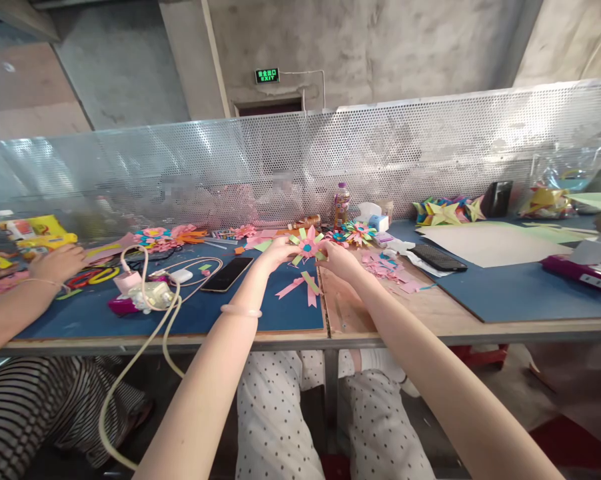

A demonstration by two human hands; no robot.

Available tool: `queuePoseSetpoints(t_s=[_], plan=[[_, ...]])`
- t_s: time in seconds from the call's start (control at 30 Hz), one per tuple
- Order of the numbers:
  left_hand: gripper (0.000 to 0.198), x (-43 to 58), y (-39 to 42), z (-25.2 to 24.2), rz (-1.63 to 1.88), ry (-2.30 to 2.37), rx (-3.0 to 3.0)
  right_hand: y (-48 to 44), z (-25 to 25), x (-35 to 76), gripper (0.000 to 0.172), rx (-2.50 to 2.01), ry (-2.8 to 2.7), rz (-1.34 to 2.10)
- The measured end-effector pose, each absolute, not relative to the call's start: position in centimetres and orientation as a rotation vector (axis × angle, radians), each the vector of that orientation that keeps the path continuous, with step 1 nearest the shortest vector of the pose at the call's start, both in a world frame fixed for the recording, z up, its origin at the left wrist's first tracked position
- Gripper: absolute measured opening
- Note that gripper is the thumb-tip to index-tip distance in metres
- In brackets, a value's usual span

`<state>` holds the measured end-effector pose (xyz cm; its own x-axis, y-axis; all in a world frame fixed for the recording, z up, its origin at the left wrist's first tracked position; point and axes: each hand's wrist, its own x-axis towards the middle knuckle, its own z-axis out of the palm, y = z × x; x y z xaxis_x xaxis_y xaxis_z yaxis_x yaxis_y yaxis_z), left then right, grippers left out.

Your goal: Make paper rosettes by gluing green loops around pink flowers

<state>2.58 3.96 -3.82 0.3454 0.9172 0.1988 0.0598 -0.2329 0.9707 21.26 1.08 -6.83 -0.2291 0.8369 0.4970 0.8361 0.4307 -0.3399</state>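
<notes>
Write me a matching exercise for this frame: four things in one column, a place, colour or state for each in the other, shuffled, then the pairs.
1. Pink-and-green paper flower
2. Phone beside the cable
3. Standing bottle
4. Exit sign

A. Purple cap
B. Between the left hand and right hand
C. Lit green
D. Lying on the blue mat

Pairs: 1-B, 2-D, 3-A, 4-C
</notes>
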Motion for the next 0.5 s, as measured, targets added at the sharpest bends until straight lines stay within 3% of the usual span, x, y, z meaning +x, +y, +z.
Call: queuePoseSetpoints(t_s=[0.5], plan=[[0.025, 1.84, 4.45, -3.52, 1.064, 0.874, 1.628, 1.55, -7.45, 21.38, 0.025, -1.396, -2.025, 0.162]])
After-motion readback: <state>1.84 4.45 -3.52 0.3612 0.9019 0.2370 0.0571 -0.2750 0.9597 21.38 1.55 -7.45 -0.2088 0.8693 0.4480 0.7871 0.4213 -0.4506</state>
